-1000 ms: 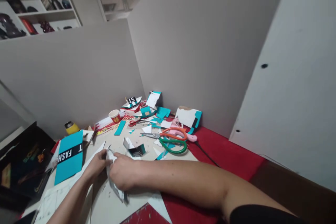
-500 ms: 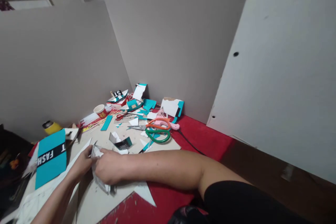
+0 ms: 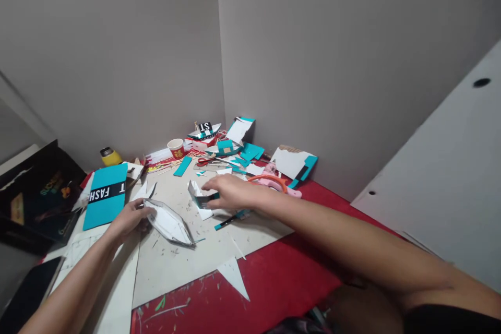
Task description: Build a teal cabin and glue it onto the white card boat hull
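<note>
Head view: the 2 hands are apart above the pale work board (image 3: 168, 276); the left hand (image 3: 131, 217) pinches the far left end of the white paper boat hull (image 3: 170, 224), which lies open side up near the board's middle, its other pointed end toward the wearer; the right hand (image 3: 229, 191) is at the folded card piece (image 3: 194, 191), fingers and thumb spread about its dark panel, though whether they touch it I cannot tell.

For the left hand, a light pinch looks best; the hull's walls seem thin, and a hard squeeze could crease the rim or spring a seam; the loose thin sliver at its near tip deserves care too, as it could snag. For the right hand, taking the card by 1 upright panel, close to the fold, should keep its bent shape; pressing down from above would probably flatten it.

The right forearm passes low over the orange-handled scissors (image 3: 268, 181), so a raised wrist would be wise; the teal-and-black strip (image 3: 229, 219) lies just under that arm and could be dragged along; the white triangular offcut (image 3: 236, 276) sits well apart, at the board's edge, out of the way.
</note>
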Demonstrator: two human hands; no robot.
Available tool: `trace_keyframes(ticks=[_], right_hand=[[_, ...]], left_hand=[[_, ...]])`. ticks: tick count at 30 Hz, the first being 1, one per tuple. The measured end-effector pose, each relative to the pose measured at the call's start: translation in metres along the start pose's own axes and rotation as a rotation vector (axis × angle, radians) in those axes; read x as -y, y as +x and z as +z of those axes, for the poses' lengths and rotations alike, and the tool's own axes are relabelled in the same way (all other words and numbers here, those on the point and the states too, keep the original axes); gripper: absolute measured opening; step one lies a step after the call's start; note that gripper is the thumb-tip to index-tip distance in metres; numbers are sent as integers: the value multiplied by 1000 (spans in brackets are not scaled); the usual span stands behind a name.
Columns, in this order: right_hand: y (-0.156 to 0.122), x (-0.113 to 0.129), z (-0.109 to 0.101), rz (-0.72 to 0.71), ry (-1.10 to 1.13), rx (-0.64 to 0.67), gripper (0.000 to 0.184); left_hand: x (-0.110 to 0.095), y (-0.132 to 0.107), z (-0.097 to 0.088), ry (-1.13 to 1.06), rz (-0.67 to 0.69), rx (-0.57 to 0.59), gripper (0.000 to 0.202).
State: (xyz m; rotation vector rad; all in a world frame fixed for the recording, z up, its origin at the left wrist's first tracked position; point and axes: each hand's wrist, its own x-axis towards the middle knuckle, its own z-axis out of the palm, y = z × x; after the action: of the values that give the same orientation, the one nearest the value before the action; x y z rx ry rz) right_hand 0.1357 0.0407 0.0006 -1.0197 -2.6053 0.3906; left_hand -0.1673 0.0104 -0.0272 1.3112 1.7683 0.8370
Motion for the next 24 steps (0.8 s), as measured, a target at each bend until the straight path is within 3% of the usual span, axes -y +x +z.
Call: trace_keyframes(ticks=[4,7,9,11,15,18,21,24], right_hand=[[-3,-7,10,61,260,25,14],[-6,-5,2,48,552,44,13],[-10,-2,-4,31,767,80,16],[-15,1,-5,33,963,105,25],[-23,4,6,84,1257,75,37],[-25,5,14,118,1399,18,38],[-24,6,17,127,1484,0,35],[-24,10,19,118,1524,40,33]], left_hand=[[-8,-15,-12,101,89,-176,55],[-21,-28,-15,183,252,-373,45],[-31,-39,-9,209,369,-444,33],[-39,-50,3,220,519,-453,23],[-46,-67,33,210,978,-505,18],[-46,-68,44,187,1144,-454,34],[-46,-61,48,352,1285,-387,61],[-45,-50,52,496,1368,-368,58]])
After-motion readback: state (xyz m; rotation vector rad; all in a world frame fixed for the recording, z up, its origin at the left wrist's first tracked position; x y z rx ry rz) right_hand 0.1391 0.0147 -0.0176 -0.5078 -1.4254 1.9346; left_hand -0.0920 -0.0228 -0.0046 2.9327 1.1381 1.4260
